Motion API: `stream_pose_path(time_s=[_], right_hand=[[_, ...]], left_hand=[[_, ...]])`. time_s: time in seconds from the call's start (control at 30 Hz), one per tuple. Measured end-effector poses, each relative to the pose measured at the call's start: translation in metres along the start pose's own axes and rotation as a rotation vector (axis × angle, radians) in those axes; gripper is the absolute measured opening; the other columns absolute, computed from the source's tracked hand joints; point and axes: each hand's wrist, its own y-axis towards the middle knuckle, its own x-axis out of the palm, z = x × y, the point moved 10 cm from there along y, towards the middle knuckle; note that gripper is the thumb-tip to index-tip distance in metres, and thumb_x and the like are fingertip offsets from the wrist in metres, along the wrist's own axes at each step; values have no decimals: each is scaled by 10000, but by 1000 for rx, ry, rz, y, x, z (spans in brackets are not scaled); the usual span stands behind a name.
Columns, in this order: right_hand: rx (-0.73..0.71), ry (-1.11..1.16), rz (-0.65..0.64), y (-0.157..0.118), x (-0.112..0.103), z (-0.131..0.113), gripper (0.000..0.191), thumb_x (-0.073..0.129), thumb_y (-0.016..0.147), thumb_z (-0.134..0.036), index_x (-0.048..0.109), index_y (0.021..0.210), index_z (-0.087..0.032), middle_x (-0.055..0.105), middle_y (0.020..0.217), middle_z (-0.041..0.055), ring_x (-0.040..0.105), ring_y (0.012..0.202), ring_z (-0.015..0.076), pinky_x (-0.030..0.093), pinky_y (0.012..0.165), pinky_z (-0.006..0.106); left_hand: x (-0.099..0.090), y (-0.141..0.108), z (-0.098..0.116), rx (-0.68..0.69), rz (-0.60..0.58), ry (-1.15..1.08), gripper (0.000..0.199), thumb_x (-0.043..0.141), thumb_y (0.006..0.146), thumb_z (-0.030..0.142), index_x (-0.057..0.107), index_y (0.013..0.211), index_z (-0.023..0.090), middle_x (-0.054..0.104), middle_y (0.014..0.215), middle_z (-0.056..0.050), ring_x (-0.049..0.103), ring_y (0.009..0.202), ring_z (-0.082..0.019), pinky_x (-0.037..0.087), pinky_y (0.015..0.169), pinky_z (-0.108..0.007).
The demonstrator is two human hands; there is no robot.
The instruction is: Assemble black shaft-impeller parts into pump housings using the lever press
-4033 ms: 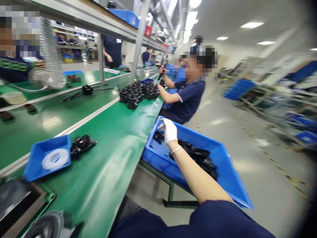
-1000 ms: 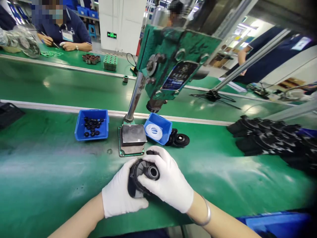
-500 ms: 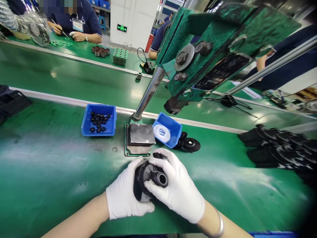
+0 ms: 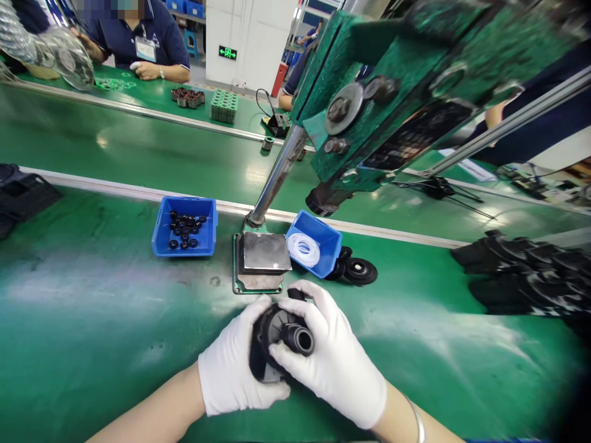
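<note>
Both my hands wear white gloves and hold one black plastic housing (image 4: 276,326) that has a round face and a short hollow spout pointing toward the lower right. My left hand (image 4: 240,360) wraps round its left side, thumb underneath near the front. From the right, my right hand (image 4: 330,357) grips the round face, with fingers on both sides of the spout. The far underside of the housing is hidden by the gloves. Just beyond it stands the metal block (image 4: 265,251) on the base of a green press (image 4: 369,111).
A blue bin (image 4: 157,237) of small black rings stands left of the press base. Another blue bin (image 4: 327,246) with white rings is at its right, beside black discs (image 4: 360,271). Black parts (image 4: 521,274) are stacked far right. Across the line, a person (image 4: 138,43) sits working.
My hands and the housing stay nearly in place. A small metal cylinder on the far belt has shifted right. The person opposite has raised one hand.
</note>
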Motion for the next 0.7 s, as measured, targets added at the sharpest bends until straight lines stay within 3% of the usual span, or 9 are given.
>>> stream_pose_path(time_s=[0.13, 0.37, 0.43, 0.53, 0.6, 0.63, 0.7], right_hand=[[-4, 3, 7, 1, 0, 0, 458, 703, 744, -279, 530, 1151, -159, 469, 1234, 180, 481, 1201, 351, 504, 937, 549], [-7, 31, 50, 2, 3, -2, 425, 688, 743, -271, 565, 1134, -157, 490, 1203, 175, 519, 1154, 340, 503, 928, 538], [8, 25, 43, 3, 5, 1, 497, 695, 744, -293, 553, 1198, -148, 497, 1221, 186, 521, 1162, 350, 489, 945, 551], [7, 49, -69, 8, 2, 8, 747, 762, 697, -406, 486, 1332, -126, 509, 1271, 213, 527, 1176, 388, 475, 966, 578], [-33, 115, -111, 14, -21, 12, 807, 735, 730, -508, 443, 1385, -136, 509, 1327, 213, 521, 1211, 391, 465, 997, 571], [-47, 155, -80, 19, -43, 16, 761, 680, 787, -540, 434, 1395, -154, 506, 1355, 200, 520, 1229, 374, 457, 1018, 557], [-32, 224, 112, 31, -104, 25, 586, 525, 917, -541, 442, 1385, -198, 512, 1378, 155, 540, 1230, 315, 448, 1048, 524]], left_hand=[[2, 4, 19, 181, 2, 17, 945, 712, 523, 108, 310, 1364, 264, 457, 1304, -91, 514, 1215, -291, 444, 1065, -448], [-2, 2, 34, 319, 145, 111, 898, 650, 588, 83, 279, 1389, 245, 431, 1337, -114, 491, 1254, -285, 448, 1067, -450], [-2, 0, 36, 332, 170, 134, 883, 645, 584, 83, 295, 1381, 234, 448, 1327, -119, 500, 1247, -292, 452, 1062, -462], [-5, 0, 40, 273, 160, 158, 809, 670, 593, 102, 362, 1331, 220, 512, 1268, -112, 558, 1177, -287, 485, 1023, -453], [-15, 1, 52, 255, 154, 186, 785, 694, 605, 135, 374, 1316, 223, 538, 1246, -105, 578, 1153, -287, 491, 1015, -451], [-24, 3, 62, 258, 165, 210, 787, 702, 614, 154, 366, 1322, 226, 537, 1258, -106, 576, 1162, -292, 484, 1025, -457], [-50, 11, 80, 264, 225, 263, 787, 701, 642, 182, 346, 1343, 230, 521, 1295, -110, 567, 1185, -297, 464, 1049, -470]])
